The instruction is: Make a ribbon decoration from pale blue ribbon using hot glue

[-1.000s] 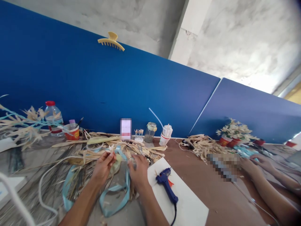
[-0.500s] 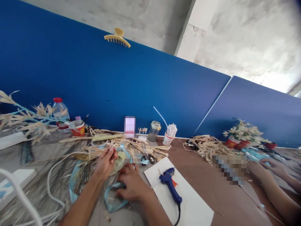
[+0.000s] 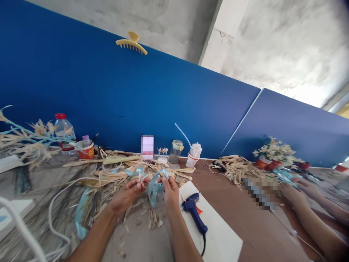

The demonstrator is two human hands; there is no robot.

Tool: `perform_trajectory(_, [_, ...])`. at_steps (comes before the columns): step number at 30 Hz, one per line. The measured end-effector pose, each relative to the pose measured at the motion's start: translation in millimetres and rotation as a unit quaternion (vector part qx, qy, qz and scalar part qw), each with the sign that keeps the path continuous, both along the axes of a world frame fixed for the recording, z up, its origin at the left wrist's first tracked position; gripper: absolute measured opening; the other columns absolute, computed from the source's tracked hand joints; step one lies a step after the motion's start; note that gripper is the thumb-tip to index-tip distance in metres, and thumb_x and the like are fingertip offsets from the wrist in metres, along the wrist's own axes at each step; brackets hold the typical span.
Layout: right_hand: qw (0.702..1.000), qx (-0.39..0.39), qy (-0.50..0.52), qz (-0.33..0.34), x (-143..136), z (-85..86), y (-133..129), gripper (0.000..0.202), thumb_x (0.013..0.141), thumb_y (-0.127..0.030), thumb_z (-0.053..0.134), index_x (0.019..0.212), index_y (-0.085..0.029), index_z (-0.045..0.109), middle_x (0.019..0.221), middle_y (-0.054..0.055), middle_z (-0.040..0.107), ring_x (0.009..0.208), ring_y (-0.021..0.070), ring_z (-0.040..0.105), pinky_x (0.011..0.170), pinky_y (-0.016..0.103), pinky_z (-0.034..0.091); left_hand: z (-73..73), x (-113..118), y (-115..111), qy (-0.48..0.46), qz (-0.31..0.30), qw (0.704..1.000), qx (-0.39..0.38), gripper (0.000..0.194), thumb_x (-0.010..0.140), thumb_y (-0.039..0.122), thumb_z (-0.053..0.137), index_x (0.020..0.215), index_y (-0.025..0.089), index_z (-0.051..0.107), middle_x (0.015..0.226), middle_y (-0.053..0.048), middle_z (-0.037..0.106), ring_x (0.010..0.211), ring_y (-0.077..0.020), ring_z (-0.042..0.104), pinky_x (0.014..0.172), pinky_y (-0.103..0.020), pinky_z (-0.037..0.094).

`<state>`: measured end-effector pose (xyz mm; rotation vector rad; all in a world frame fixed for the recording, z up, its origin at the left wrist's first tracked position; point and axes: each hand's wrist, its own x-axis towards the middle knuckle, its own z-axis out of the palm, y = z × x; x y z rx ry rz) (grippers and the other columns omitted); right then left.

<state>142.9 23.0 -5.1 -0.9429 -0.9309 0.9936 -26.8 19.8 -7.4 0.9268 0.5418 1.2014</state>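
My left hand [image 3: 131, 193] pinches a small pale husk flower [image 3: 141, 178] between thumb and fingertips. Just to its right, the fingers of my right hand [image 3: 171, 189] are closed on a light blue ribbon [image 3: 154, 189], which hangs down in a loop above the table. Between my forearms lie husk scraps [image 3: 155, 220]. Behind both hands spreads a heap of dried corn husks [image 3: 120, 168], and another blue ribbon [image 3: 80, 214] curls beside my left forearm. A dark blue glue gun [image 3: 196, 214] rests on a white board [image 3: 220, 236] right of my right hand.
Along the blue partition [image 3: 122, 94] stand a bottle [image 3: 65, 134], a red paper cup [image 3: 85, 151], a phone-like screen [image 3: 147, 147], a glass jar [image 3: 176, 152] and a white cup [image 3: 192, 160]. White cable [image 3: 56, 225] loops at left. A co-worker's hands [image 3: 294, 193] work at right.
My right hand has risen from the table, lifting the blue ribbon loop beside my left hand. My left hand has moved slightly right and lower. The scissors are now hidden behind my right hand.
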Motion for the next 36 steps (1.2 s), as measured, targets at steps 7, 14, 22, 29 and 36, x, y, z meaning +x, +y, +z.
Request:
perform_trajectory(7, [0.966,0.014,0.118,0.230,-4.6,11.1,-12.8,0.022,0.068,-0.038,0.074,0.078,-0.020,0.066,0.074,0.003,0.069,0.061,0.0145,0.060,0.059,0.026,0.046,3.4,6.4,-4.8,-0.010,-0.040,0.999,-0.001,0.011,0.072,0.026,0.073,0.071,0.016,0.069,0.097,-0.009,0.072,0.106,-0.0271,0.060,0.104,-0.043,0.033])
perform_trajectory(14, [0.910,0.002,0.033,0.414,6.8,14.1,-22.5,0.035,0.064,-0.039,0.075,0.090,-0.017,0.069,0.071,0.004,0.068,0.050,0.0089,0.045,0.042,0.019,0.026,2.1,-4.2,3.1,-0.154,-0.001,0.987,-0.047,0.005,0.081,0.020,0.063,0.080,0.019,0.068,0.128,-0.007,0.061,0.110,-0.0245,0.060,0.096,-0.043,0.045])
perform_trajectory(22, [0.965,0.050,0.166,0.199,20.4,16.2,-12.5,0.030,0.068,-0.037,0.070,0.092,-0.019,0.069,0.064,0.001,0.066,0.042,0.0066,0.035,0.043,0.021,0.028,1.4,-3.8,-8.0,-0.057,-0.124,0.990,-0.030,0.009,0.075,0.019,0.071,0.070,0.012,0.068,0.083,-0.009,0.074,0.040,-0.0029,0.048,0.058,-0.023,0.050])
perform_trajectory(29, [0.976,0.091,0.197,-0.002,32.5,8.3,4.2,0.019,0.074,-0.038,0.063,0.068,-0.019,0.064,0.056,-0.004,0.050,0.049,0.0090,0.040,0.048,0.022,0.034,2.8,-25.7,6.6,-0.203,0.046,0.978,-0.022,0.008,0.074,0.023,0.073,0.079,0.018,0.068,0.077,0.001,0.071,0.042,-0.0019,0.045,0.074,-0.029,0.055])
perform_trajectory(36, [0.979,0.100,0.006,0.179,13.8,17.2,-14.5,0.023,0.070,-0.039,0.069,0.061,-0.019,0.063,0.070,0.000,0.056,0.063,0.0123,0.048,0.060,0.024,0.039,-1.8,-19.3,11.7,-0.168,0.075,0.982,-0.035,0.003,0.077,0.019,0.069,0.076,0.017,0.068,0.098,-0.008,0.073,0.050,-0.0045,0.049,0.070,-0.029,0.055])
